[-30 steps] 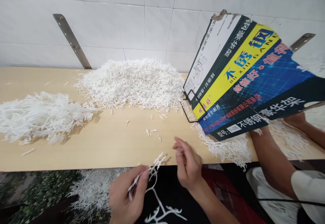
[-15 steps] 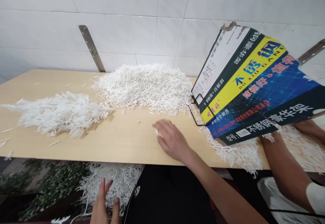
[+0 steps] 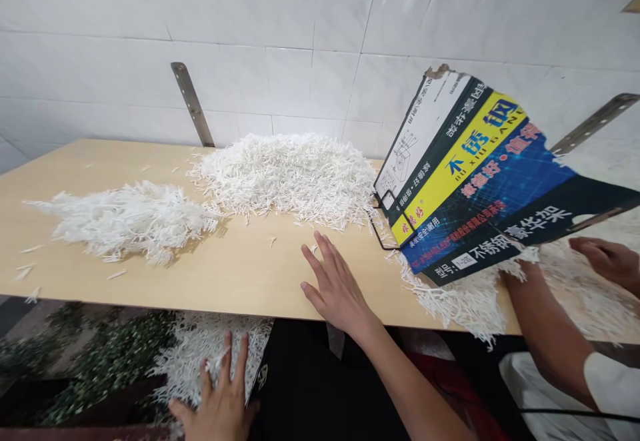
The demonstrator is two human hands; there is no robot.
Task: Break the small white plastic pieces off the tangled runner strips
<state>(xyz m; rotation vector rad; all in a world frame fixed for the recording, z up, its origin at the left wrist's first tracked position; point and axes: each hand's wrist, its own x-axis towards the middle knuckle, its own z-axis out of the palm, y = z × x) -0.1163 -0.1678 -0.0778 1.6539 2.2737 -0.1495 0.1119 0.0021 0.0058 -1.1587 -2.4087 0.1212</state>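
My right hand is over the wooden tabletop, fingers spread, with a small white strip at its fingertips; whether it touches the strip I cannot tell. Below the table's front edge, my left hand has its fingers apart above a lower heap of white strips. A large mound of short white strips lies at the back of the table. To its left is a smaller pile of longer white strips.
A printed cardboard panel leans in a black wire holder on the right. Behind it are another person's arms and more strips. Metal brackets are fixed to the tiled wall. Green foliage shows lower left.
My left hand has risen and moved right, its fingers spreading. My right hand's fingers have opened wider, and it has shifted slightly. The view has tilted a little.
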